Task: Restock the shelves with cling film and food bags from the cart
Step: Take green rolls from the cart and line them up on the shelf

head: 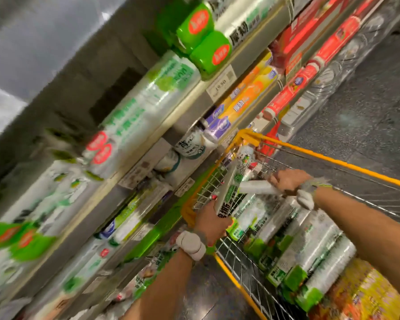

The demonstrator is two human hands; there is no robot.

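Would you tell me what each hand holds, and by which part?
Left hand grips a green-white pack by its lower end; right hand grips a white roll at one end.

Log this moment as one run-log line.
left hand: holds white-green pack | right hand: holds white roll | both over cart | shelves: on the left, stocked
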